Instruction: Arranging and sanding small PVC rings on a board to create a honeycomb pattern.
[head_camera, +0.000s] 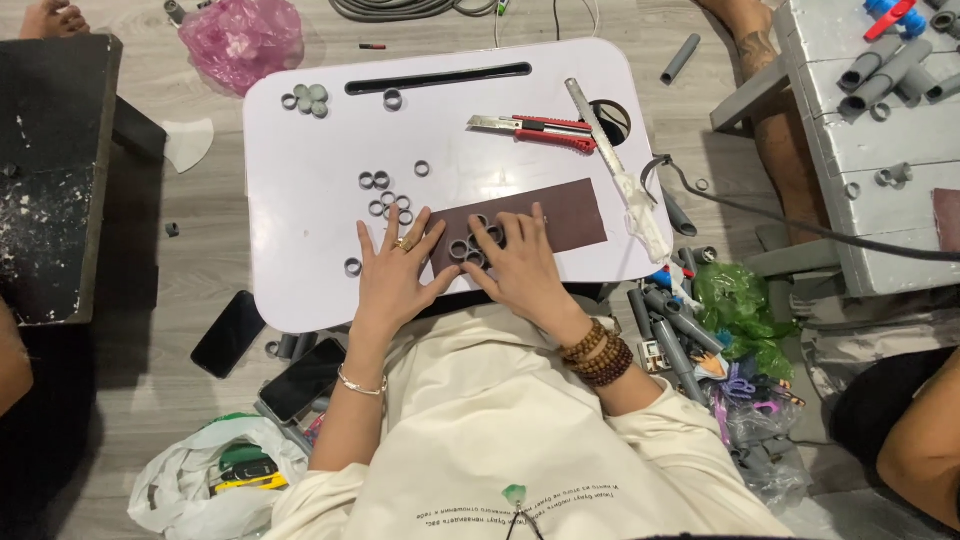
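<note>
Both my hands rest flat on a brown sheet of sandpaper (560, 215) lying on a small white lap table (310, 200). My left hand (398, 270), with a ring, presses its fingers on the sheet's left end. My right hand (520, 262), with bead bracelets at the wrist, covers a cluster of short grey pipe rings (470, 247) on the sandpaper. The fingers of both hands are spread over the rings, not curled around any. More loose grey rings (385, 195) lie on the table just beyond my left hand.
A red utility knife (535, 128) and a metal ruler (600, 130) lie at the table's far right. Grey pipe pieces (665, 320) and a green bag (740, 305) sit on the floor right. Two phones (230, 332) lie left. Another person's leg (770, 90) is beside a grey bench (860, 130).
</note>
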